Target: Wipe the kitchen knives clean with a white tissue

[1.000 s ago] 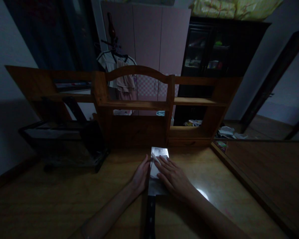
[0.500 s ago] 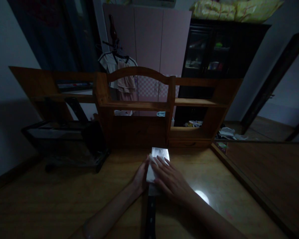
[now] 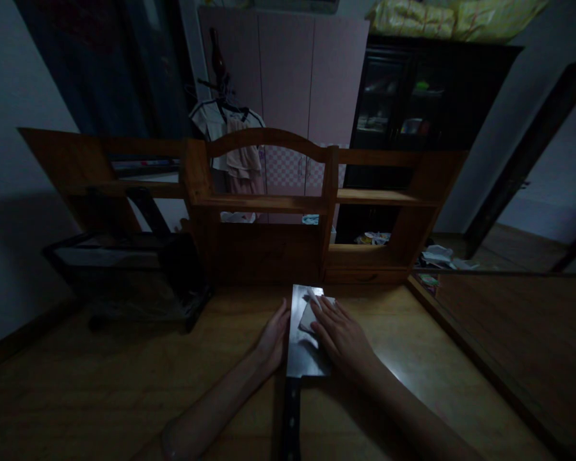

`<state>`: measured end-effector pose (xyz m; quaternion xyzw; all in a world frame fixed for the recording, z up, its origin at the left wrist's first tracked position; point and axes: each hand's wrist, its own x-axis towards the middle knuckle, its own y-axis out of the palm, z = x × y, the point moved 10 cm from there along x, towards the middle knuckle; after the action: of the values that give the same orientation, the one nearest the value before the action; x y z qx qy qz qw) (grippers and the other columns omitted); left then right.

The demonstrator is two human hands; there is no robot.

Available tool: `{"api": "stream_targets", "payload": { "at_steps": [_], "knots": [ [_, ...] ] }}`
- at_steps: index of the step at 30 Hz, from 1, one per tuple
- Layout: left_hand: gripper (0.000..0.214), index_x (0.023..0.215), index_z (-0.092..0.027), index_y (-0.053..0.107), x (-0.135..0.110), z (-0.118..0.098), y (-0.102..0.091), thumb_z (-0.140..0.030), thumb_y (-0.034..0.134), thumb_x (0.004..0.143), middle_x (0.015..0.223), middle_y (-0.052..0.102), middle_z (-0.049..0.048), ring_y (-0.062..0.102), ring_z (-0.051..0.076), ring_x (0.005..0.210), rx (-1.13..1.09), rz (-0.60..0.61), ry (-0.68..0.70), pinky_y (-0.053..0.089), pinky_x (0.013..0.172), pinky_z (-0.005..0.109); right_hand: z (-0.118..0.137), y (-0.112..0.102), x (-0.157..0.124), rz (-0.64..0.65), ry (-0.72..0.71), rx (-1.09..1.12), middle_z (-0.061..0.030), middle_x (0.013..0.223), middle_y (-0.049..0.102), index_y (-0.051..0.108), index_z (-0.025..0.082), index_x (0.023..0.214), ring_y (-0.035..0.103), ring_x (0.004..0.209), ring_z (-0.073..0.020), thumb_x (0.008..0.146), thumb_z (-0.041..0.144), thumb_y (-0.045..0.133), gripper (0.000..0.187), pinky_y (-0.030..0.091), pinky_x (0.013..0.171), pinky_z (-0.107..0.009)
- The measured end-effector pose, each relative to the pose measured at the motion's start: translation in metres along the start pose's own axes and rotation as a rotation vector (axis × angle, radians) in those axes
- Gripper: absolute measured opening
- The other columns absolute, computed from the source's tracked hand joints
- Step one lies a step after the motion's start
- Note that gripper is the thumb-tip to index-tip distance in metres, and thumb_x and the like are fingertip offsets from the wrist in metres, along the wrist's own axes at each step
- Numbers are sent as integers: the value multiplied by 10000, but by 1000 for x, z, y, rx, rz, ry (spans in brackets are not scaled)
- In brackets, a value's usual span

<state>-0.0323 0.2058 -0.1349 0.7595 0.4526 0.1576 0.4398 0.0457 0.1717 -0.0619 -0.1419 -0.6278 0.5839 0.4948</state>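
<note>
An unclenched left hand (image 3: 272, 338) borders a broad steel cleaver (image 3: 307, 362) with a black riveted handle (image 3: 292, 413), lying on a yellowish wooden worktop (image 3: 221, 314); the right hand (image 3: 342, 336) flattens a folded white wipe (image 3: 308, 319) against the blade (image 3: 296, 339), its grip unclear. Fingers overrunning the right edge, likely the sharp one, could be cut.

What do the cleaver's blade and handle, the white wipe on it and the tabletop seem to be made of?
Blade: smooth metal, probably steel, from its bright reflections.
Handle: black plastic or dark wood, with pale rivet-like spots.
White wipe: thin, matte and creased; paper or cloth, unclear.
Tabletop: yellowish wood or wood-look, apparently varnished, given its glare.
</note>
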Motion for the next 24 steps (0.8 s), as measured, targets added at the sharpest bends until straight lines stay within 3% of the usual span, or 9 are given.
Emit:
{"api": "stream_targets", "payload": {
  "at_steps": [4,8,11,15,17,21,24],
  "knots": [
    [548,1258,-68,568,-1,0,2,-479,474,908,1141,662,170,640,276,1020,3,3,-2,424,964,370,-11,-3,-3,-77,88,-17,-104,1454,397,337,199,1442,318,1367,-259,1001,361,353,470,308,1100,-528],
    [517,1257,-86,573,-3,-1,4,-458,486,908,1135,669,154,641,267,1025,15,2,13,427,961,357,-9,-17,-3,-152,119,12,-86,1534,223,187,202,1493,189,1413,-247,998,359,356,546,266,1128,-513],
    [492,1226,-84,593,2,3,-4,-445,494,907,1048,702,143,667,256,956,7,-29,5,458,908,339,14,-17,0,-70,9,54,-49,1555,146,104,225,1506,111,1429,-230,995,361,361,588,214,1152,-493],
    [408,1067,-63,654,11,7,-24,-399,477,917,902,726,131,692,219,768,-5,-119,16,502,766,298,48,-8,-1,81,-172,89,-14,1556,130,106,255,1503,114,1428,-211,992,367,374,589,182,1166,-465],
    [401,1014,-53,662,11,7,-27,-393,471,919,869,725,134,689,207,724,0,-123,14,506,723,283,52,-3,-1,116,-197,90,2,1553,134,122,273,1499,132,1425,-202,994,365,370,571,179,1168,-458],
    [475,1168,-73,613,6,4,-8,-446,446,926,1011,706,149,684,241,871,14,8,-4,495,823,331,34,2,0,104,-115,60,-21,1537,210,178,255,1492,172,1417,-203,1002,360,346,528,201,1159,-476],
    [505,1239,-90,577,1,0,-2,-462,440,926,1099,681,158,664,263,959,22,11,7,471,891,371,15,1,0,54,-52,28,-59,1503,307,270,225,1470,226,1402,-223,1002,368,342,495,244,1139,-497]
  ]
}}
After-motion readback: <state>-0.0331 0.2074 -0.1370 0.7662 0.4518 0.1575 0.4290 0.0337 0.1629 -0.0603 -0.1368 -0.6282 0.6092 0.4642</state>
